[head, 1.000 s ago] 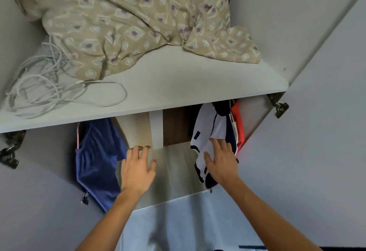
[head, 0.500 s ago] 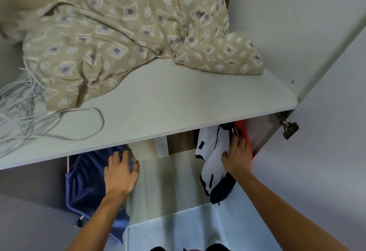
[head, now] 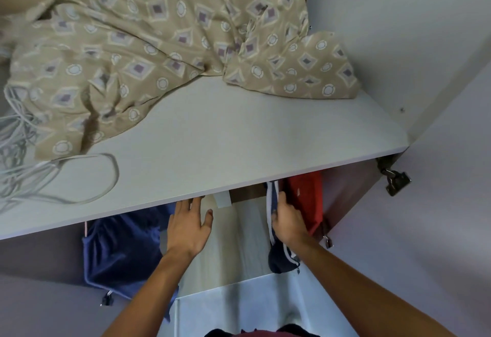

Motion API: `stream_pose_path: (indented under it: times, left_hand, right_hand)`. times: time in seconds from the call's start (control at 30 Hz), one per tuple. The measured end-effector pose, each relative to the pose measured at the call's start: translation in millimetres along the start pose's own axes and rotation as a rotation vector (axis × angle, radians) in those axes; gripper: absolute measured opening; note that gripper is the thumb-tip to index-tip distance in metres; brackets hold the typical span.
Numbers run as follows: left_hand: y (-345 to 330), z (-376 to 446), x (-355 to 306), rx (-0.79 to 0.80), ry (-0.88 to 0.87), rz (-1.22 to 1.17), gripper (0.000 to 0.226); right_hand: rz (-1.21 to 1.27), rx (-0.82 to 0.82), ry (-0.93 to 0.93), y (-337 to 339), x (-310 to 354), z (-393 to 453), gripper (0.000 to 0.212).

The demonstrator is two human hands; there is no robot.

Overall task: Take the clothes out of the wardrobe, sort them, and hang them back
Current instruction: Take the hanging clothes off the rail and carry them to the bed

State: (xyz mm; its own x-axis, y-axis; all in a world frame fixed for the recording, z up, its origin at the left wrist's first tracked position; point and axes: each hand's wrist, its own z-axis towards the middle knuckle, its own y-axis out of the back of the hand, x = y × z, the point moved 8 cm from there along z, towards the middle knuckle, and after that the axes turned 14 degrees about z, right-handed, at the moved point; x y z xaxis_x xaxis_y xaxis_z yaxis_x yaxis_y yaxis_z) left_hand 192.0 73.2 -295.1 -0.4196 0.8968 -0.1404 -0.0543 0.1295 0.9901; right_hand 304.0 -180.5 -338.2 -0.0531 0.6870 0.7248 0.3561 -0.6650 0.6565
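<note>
Wardrobe interior, seen from above the top shelf, pale grey board spanning both side walls; doors open either side, a metal hinge on the right. On that shelf: one crumpled beige bedsheet with diamond and circle print, toward the back; one tangle of white cable at the left, a loop lying on the board beside the sheet. Below the shelf, hanging: one blue garment at the left; one navy and white garment right of centre; one red garment just behind it, against the right wall. My left hand, fingers straight and spread, holding nothing, reaches under the shelf edge beside the blue garment. My right hand, fingers curled, grips the upper part of the navy and white garment, close against the red one
</note>
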Motion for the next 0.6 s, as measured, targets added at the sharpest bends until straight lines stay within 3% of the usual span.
stream_pose_path:
  times: [0.3,0.47,0.6]
  left_hand:
    - [-2.4,-17.5,26.8,0.063,0.052,-0.087,0.036]
    - [-13.3,-28.9,47.0,0.194,0.106,-0.133,0.038]
    - [-25.3,-28.9,49.1,0.290,0.157,-0.265,0.040]
  right_hand:
    - [-0.038,0.242,0.217,-108.0,94.8,-36.8,0.027]
    - [0.309,0.414,0.184,-146.2,112.1,-35.1,0.043]
    - [0.501,0.431,0.158,-142.8,107.1,-26.8,0.016]
